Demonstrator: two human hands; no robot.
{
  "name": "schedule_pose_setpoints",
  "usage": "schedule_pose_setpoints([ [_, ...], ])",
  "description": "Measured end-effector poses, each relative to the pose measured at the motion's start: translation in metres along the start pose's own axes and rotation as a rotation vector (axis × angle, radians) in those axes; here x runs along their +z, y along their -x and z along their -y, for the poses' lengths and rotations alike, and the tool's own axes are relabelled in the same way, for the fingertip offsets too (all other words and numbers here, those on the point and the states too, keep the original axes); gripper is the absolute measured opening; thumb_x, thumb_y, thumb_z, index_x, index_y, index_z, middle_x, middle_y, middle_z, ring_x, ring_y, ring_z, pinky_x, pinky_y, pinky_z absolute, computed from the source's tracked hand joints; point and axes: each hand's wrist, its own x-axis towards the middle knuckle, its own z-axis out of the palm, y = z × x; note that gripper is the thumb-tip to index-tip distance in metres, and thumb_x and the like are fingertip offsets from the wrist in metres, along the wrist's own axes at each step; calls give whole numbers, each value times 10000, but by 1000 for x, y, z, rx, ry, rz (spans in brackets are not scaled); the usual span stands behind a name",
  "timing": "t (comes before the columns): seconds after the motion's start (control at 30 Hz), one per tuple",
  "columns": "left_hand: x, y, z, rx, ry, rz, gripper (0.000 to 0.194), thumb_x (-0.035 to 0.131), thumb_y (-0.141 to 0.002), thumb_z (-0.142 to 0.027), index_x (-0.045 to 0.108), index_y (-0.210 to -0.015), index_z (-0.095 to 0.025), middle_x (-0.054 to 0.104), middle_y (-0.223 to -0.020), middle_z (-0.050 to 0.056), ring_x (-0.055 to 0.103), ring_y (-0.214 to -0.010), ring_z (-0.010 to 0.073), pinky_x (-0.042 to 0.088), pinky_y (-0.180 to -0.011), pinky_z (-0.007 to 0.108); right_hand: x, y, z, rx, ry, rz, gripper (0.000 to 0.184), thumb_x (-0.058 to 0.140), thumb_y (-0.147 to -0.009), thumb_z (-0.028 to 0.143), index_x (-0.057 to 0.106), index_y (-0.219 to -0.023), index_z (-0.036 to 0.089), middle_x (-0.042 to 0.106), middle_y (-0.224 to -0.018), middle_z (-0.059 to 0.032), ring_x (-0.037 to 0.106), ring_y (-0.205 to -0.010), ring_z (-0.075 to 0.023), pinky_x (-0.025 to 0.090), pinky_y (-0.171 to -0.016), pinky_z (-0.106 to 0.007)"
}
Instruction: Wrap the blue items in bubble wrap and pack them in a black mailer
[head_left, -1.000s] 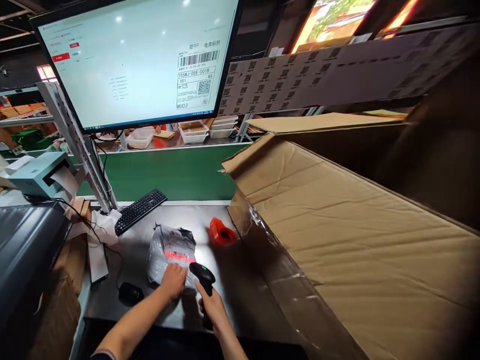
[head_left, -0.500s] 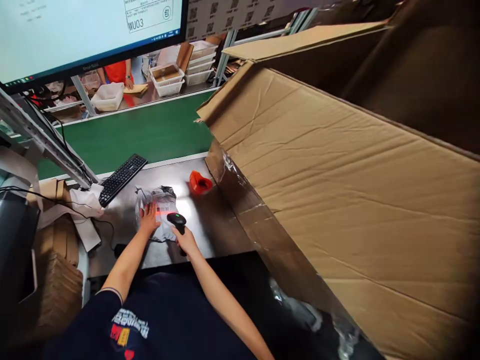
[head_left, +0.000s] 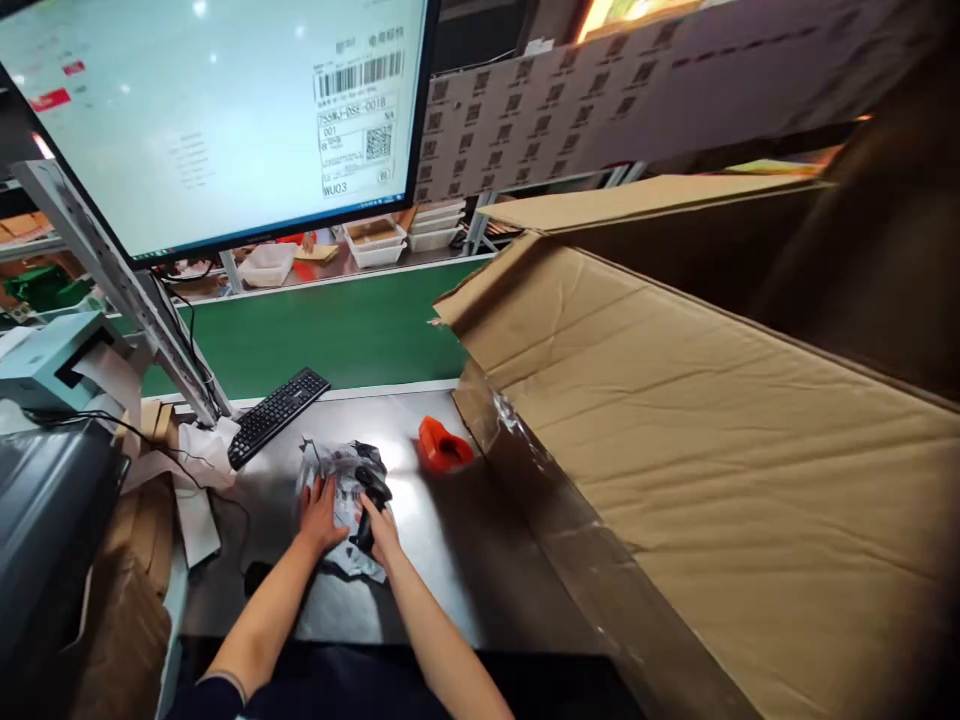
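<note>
On the metal table lies a crumpled plastic mailer bag (head_left: 346, 467) with a printed label. My left hand (head_left: 321, 518) rests flat on its left part, fingers spread. In my right hand (head_left: 382, 535) is a black barcode scanner (head_left: 373, 488), gripped round its handle and held over the bag's right side. The two hands partly cover the label. An orange-red scanner holder (head_left: 444, 447) stands on the table to the right of the bag.
A large open cardboard box (head_left: 637, 400) fills the right side. A black keyboard (head_left: 277, 415) lies behind the bag, below a monitor (head_left: 247, 130) showing a shipping label. At left stands a label printer (head_left: 64, 360). Beyond runs a green conveyor belt (head_left: 337, 340).
My view has tilted up, so more of the monitor shows. The scanner has come lower and closer over the bag, and the red scan light on the label is gone.
</note>
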Motion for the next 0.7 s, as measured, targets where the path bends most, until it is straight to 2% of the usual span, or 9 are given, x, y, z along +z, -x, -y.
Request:
schedule_pose_setpoints([
  [0.1, -7, 1, 1, 0, 0, 14, 1070, 657, -752, -589, 243, -1659, -201, 147, -1741, 93, -15, -1609, 387, -58, -1280, 639, -5, -9, 1, 46, -71, 8, 283, 719, -724, 404, 566, -876, 221, 698, -887, -67, 717, -1057, -287, 605, -836, -365],
  [0.17, -14, 6, 4, -53, -18, 17, 1047, 692, -739, -633, 316, -1638, -251, 99, -1749, 91, -55, -1601, 418, -37, -1254, 696, -9, -8, -3, 66, -96, 11, 249, 690, -765, 363, 570, -916, 205, 699, -949, -83, 703, -1113, -268, 603, -851, -330],
  [0.27, -24, 14, 8, -160, -37, 25, 1055, 766, -691, -682, 363, -1609, -355, 5, -1760, 50, -85, -1581, 482, 173, -1209, 745, -9, -5, -10, 93, -103, -9, 207, 637, -839, 341, 557, -966, 198, 693, -1033, -86, 675, -1175, -222, 598, -863, -275],
  [0.33, -28, 15, 11, -206, -16, 40, 1073, 798, -674, -689, 353, -1605, -394, -42, -1761, 15, -77, -1568, 519, 323, -1158, 714, -6, -8, -15, 102, -92, -17, 188, 620, -871, 345, 550, -975, 206, 694, -1062, -75, 668, -1178, -193, 602, -855, -257],
  [0.4, -28, 13, 12, -227, 25, 55, 1109, 817, -685, -671, 304, -1624, -380, -90, -1759, 11, -67, -1554, 538, 389, -1117, 679, -4, -13, -16, 104, -64, -23, 179, 619, -881, 347, 550, -970, 208, 698, -1059, -68, 675, -1151, -180, 608, -832, -250],
  [0.53, -26, 11, 15, -242, 86, 106, 1187, 833, -685, -634, 209, -1654, -349, -136, -1753, 42, -63, -1549, 542, 386, -1120, 669, -9, -8, -3, 83, 41, -64, 237, 676, -840, 374, 555, -943, 198, 695, -986, -68, 700, -1001, -187, 603, -708, -238],
  [0.6, -24, 11, 17, -243, 97, 114, 1204, 830, -664, -639, 201, -1654, -368, -142, -1753, 33, -47, -1560, 529, 387, -1137, 658, -17, 6, 6, 72, 100, -71, 284, 727, -793, 388, 566, -923, 192, 682, -884, -43, 689, -813, -171, 561, -590, -226],
  [0.7, -21, 10, 18, -229, 91, 83, 1180, 815, -671, -632, 207, -1650, -379, -156, -1751, 25, -31, -1570, 511, 389, -1146, 644, -28, 37, 13, 77, 176, -27, 308, 762, -763, 399, 591, -896, 181, 623, -679, 8, 597, -571, -139, 473, -476, -231],
])
